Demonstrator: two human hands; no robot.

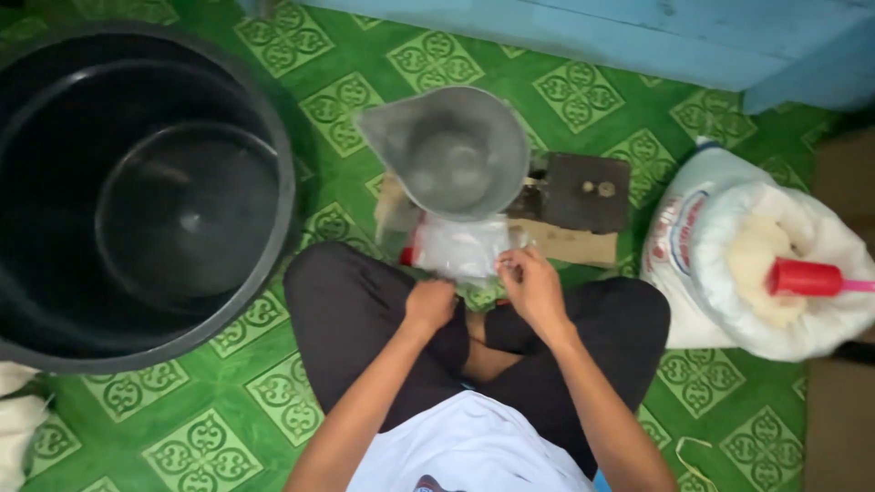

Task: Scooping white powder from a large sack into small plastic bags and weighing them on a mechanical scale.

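Open green floor [228, 428] lies to the left and right of the knees. Ahead, a grey jug [451, 150] and dark scale [583, 191] block passage. A black tub [137, 191] and a white sack [775, 255] close the flanks.

Black tub [273, 164] cropped left

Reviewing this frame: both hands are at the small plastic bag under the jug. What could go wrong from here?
1. The clear plastic bag is pinched only at its top by the left hand and right hand; a slip might spill it onto the green floor.
2. The grey jug sits right beside the bag and could be knocked.
3. The open rice sack, with its red scoop, could tip.
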